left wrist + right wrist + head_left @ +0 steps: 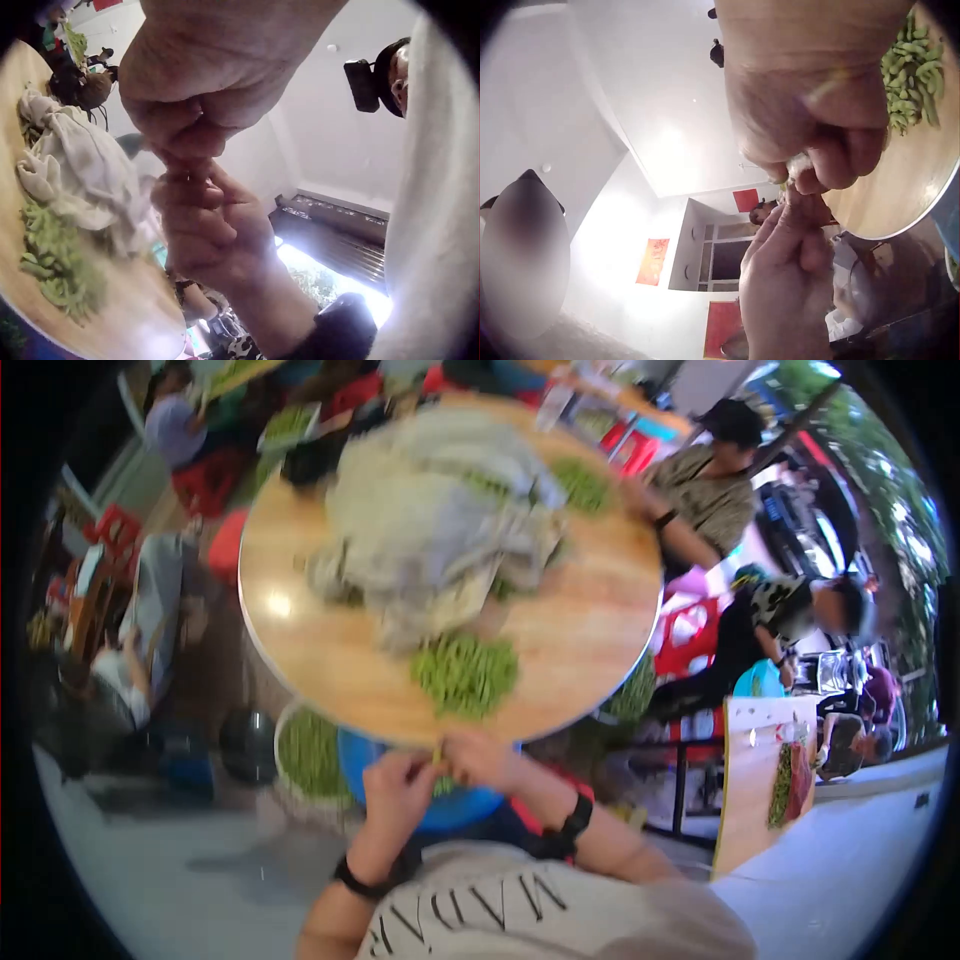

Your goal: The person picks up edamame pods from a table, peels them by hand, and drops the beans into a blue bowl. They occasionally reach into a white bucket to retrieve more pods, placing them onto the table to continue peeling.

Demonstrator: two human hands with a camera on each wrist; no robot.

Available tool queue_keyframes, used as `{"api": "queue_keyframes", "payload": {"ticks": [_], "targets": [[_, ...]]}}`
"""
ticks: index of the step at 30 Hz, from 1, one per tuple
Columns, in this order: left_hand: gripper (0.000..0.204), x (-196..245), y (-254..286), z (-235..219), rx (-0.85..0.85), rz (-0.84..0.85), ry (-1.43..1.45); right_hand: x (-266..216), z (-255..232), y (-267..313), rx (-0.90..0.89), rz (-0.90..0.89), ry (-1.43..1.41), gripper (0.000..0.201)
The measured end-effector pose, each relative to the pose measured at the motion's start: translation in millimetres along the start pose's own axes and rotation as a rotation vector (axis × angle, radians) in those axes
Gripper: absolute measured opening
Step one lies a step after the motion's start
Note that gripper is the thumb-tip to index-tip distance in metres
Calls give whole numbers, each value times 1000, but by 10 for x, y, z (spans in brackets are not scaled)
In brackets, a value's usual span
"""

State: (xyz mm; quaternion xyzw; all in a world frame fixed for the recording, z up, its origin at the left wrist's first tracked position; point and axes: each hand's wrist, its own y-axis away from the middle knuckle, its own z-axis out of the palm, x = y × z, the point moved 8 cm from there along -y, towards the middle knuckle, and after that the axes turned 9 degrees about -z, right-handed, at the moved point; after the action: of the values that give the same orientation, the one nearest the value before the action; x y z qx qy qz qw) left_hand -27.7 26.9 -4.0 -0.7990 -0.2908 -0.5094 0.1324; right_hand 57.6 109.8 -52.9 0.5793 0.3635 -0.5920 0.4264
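Observation:
Both hands meet at the near edge of the round table, over a blue basin (pixel 465 812). Between the fingertips a small green edamame pod (pixel 437 754) shows, mostly covered by the fingers. My left hand (pixel 393 790) pinches it from the left, fingers curled. Curled fingers of my right hand (pixel 485 762) pinch it from the other side; in the right wrist view this hand (pixel 817 124) nearly touches the left fingertips. Just beyond the hands, a pile of edamame pods (pixel 465 675) lies on the table. Some green pieces (pixel 442 786) lie in the basin.
A crumpled pale cloth (pixel 430 510) covers much of the round wooden table (pixel 300 640). Another green pile (pixel 580 485) lies at its far right. A white-rimmed tub of pods (pixel 312 755) stands left of the basin. One person (pixel 705 490) sits at the table's right side.

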Motion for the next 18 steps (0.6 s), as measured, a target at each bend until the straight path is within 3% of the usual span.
{"api": "queue_keyframes", "payload": {"ticks": [1,2,3,7,10,13,18], "targets": [[13,19,-143,-102,21,26,-37,-24,49,-169,-34,-245,142,29],[11,-18,-112,-67,-57,-217,181,48,104,-67,28,22,-193,31],[11,-120,-56,31,-84,-314,334,36,62,31,97,281,-472,33],[15,-193,-31,29,-73,-399,463,-32,-5,6,106,203,-394,36],[14,-197,-24,16,-70,-407,461,-58,-1,-2,119,253,-335,36],[13,-146,-9,7,-33,-293,344,-24,60,20,66,327,-361,36],[11,-52,-18,-9,19,-86,133,-80,76,-9,81,293,-257,37]]}}
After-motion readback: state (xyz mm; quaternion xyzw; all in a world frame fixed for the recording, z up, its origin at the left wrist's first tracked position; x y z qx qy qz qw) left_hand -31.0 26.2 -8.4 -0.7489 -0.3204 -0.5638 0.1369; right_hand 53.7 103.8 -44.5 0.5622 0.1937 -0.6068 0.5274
